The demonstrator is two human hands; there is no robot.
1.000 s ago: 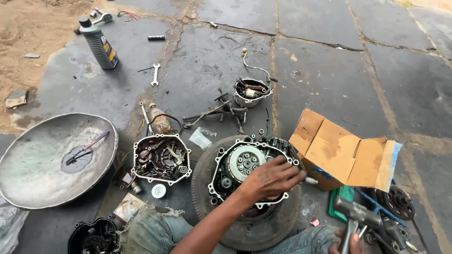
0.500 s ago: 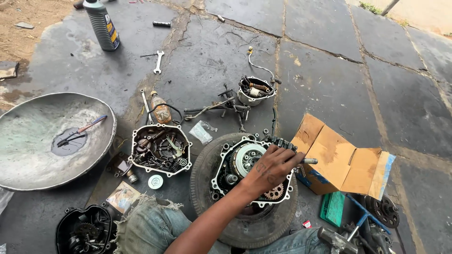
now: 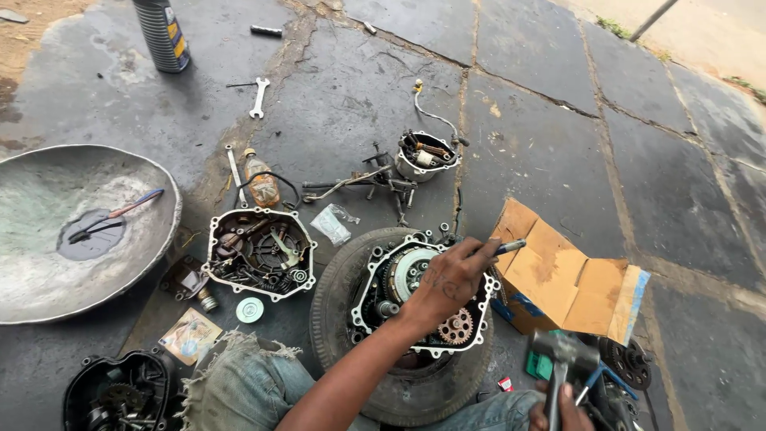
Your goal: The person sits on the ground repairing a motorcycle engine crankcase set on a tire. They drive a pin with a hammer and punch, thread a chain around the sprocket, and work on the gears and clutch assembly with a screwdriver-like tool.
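Observation:
An open engine case (image 3: pixel 396 281) with gears lies on a black tyre (image 3: pixel 339 315) in front of me. My left hand (image 3: pixel 448 279) rests over the case's right side and grips a thin rod-like tool (image 3: pixel 511 247) that points toward the cardboard box. At the lower right edge my right hand (image 3: pixel 563 409) holds a hammer by its handle, the grey head (image 3: pixel 563 348) up beside the tyre. My knee in frayed jeans (image 3: pixel 239 383) is at the bottom.
A removed engine cover (image 3: pixel 259 254) lies left of the tyre, a wide metal pan (image 3: pixel 48 263) further left. An open cardboard box (image 3: pixel 562 279) sits to the right. A grey bottle (image 3: pixel 163 36), spanner (image 3: pixel 259 96), stator housing (image 3: pixel 427 156) and black cover (image 3: pixel 116 395) lie around.
The view has shifted up and left. My left hand stays on the engine case with the rod. My right hand has brought the hammer up beside the tyre.

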